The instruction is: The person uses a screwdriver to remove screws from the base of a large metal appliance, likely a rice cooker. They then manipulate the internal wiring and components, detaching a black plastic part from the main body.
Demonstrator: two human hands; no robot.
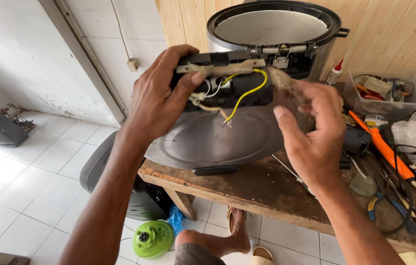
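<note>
Our left hand (161, 98) is clamped around the hinge end of the cooker lid (213, 137), thumb pressed across the dirty tan strip (220, 68) at its top edge, fingers wrapped behind. Our right hand (311, 132) sits half open at the lid's other side, thumb out, fingertips pinching a scrap of grimy tan material (284, 81) right beside the hinge; we can't tell whether it's attached to the strip.

Below us, a sandalled foot (237, 228) on white floor tiles (31, 191), a small green round gadget (153, 239) beside it. We've got the lid tipped on edge over the worn wooden workbench (262, 189), its grey dished underside facing us. A yellow wire (247, 91) loops out of the black hinge housing, white wires next to it, bare ends dangling.

Off to our right, the bench is crowded: an orange-handled tool (387, 149), blue-handled pliers (389, 208), a clear plastic tub (379, 93) of parts. Behind the lid stands the open cooker body (274, 29), spring across its hinge, against a wooden plank wall (394, 34).
</note>
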